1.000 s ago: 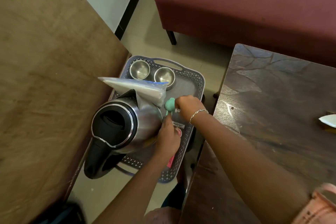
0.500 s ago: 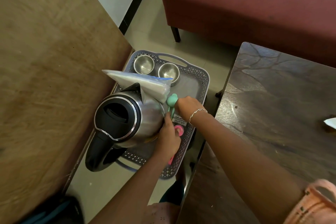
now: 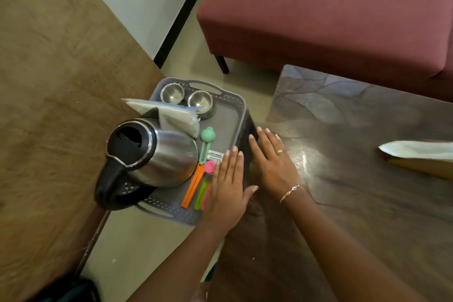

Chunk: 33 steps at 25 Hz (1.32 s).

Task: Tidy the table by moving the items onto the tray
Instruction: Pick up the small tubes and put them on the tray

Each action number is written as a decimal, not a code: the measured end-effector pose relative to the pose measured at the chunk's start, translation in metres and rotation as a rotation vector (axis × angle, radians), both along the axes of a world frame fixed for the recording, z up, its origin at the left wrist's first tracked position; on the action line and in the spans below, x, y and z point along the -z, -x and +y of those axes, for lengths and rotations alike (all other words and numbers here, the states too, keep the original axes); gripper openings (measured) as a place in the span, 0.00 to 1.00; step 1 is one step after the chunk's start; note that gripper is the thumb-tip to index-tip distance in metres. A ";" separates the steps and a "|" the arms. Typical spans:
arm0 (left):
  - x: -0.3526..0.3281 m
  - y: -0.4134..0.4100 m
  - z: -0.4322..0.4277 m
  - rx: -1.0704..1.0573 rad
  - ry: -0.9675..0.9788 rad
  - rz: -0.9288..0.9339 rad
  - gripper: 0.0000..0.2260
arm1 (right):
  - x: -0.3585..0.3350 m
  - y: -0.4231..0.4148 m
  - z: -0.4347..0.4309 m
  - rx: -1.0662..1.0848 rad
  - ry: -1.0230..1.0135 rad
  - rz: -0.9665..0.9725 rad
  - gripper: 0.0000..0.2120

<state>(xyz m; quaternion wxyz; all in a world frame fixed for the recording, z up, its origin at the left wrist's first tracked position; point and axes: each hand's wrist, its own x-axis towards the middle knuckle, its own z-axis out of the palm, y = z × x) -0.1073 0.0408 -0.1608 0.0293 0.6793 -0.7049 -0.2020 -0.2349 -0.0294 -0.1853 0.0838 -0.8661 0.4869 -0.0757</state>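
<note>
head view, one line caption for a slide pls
Both hands open and flat beside a tray holding kettle, bowls and clips.

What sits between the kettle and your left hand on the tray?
In the head view, colored clips lie between the kettle and the left hand: an orange clip, a green clip and a pink-headed one.

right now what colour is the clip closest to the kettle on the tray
Orange, lying beside the kettle; the head view shows it clearly.
</note>
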 end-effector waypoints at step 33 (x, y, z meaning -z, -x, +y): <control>0.029 0.551 -0.008 1.145 0.070 -0.057 0.24 | 0.013 0.652 0.153 0.947 -0.301 0.320 0.24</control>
